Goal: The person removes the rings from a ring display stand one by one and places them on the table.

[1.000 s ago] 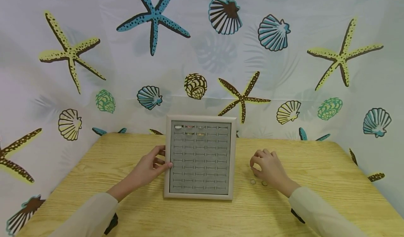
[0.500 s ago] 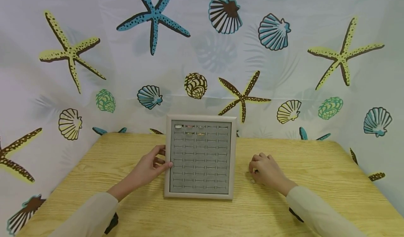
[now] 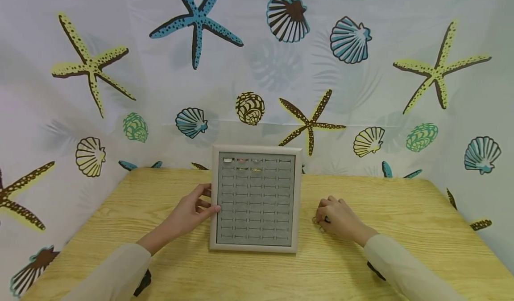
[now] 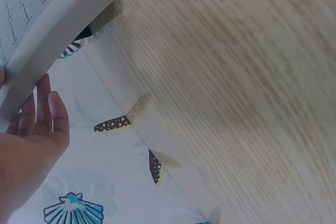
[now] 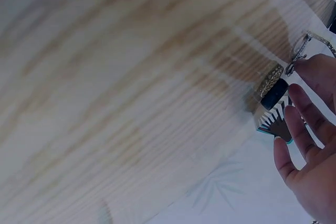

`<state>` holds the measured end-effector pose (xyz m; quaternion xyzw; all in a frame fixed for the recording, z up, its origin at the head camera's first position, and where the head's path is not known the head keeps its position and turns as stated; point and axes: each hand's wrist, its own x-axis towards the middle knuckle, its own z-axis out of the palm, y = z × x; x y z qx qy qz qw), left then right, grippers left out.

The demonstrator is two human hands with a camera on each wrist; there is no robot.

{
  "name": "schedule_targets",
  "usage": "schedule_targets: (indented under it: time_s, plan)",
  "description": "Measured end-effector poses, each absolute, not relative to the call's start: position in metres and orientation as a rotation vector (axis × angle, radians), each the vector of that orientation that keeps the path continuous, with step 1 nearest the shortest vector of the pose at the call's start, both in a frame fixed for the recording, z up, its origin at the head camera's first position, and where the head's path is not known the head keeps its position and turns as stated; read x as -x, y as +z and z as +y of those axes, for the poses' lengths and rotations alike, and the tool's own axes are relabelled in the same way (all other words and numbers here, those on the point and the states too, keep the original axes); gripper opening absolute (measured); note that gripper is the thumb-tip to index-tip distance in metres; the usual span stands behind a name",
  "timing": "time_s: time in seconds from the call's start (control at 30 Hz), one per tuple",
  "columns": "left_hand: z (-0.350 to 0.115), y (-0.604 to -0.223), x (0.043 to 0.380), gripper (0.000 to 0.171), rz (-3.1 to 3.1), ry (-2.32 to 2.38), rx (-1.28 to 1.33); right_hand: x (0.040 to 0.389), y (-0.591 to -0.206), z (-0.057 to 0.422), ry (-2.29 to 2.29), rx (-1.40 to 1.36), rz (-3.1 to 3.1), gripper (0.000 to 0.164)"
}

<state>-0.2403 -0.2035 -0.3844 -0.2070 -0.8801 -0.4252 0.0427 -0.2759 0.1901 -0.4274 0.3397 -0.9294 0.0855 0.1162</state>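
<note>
A pale-framed ring display board (image 3: pixel 255 198) with grey slotted lining stands tilted up on the table. Several rings (image 3: pixel 242 160) sit in its top two rows toward the left. My left hand (image 3: pixel 192 207) grips its left edge, thumb in front and fingers behind, as the left wrist view also shows. On the right, my right hand (image 3: pixel 339 218) rests low over loose rings, fingers bent. In the right wrist view, a silver ornate ring (image 5: pixel 298 53) is against the thumb. A textured ring (image 5: pixel 270 80) and black ring (image 5: pixel 274 94) lie by the fingertips. Thumb and index look apart.
The wooden table (image 3: pixel 257 274) reaches back to a white cloth backdrop (image 3: pixel 257 69) printed with starfish and shells. The same cloth hangs along both sides. Dark wrist devices (image 3: pixel 142 283) show beneath the sleeves.
My right hand has lowered and shifted slightly toward me onto the loose rings, fingers drawing closer together. Rings now show by its fingertips. The left hand and display board hold their place.
</note>
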Motion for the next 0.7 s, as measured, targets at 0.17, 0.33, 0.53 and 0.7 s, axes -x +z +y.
schedule_targets:
  time_s: [0.17, 0.33, 0.53, 0.7]
  plan:
    - [-0.204, -0.385, 0.241, 0.056, -2.693, -1.31, 0.629, 0.276, -0.427, 0.191, 0.239, -0.984, -2.706, 0.006]
    - [-0.204, -0.387, 0.241, 0.056, -2.703, -1.305, 0.622, 0.275, -0.422, 0.191, 0.27, -0.968, -2.681, 0.006]
    - [-0.204, -0.385, 0.241, 0.056, -2.701, -1.327, 0.632, 0.276, -0.406, 0.19, 0.228, -0.931, -2.651, 0.012]
    - [-0.204, -0.384, 0.241, 0.056, -2.702, -1.324, 0.627, 0.275, -0.388, 0.187, 0.197, -0.905, -2.609, 0.013]
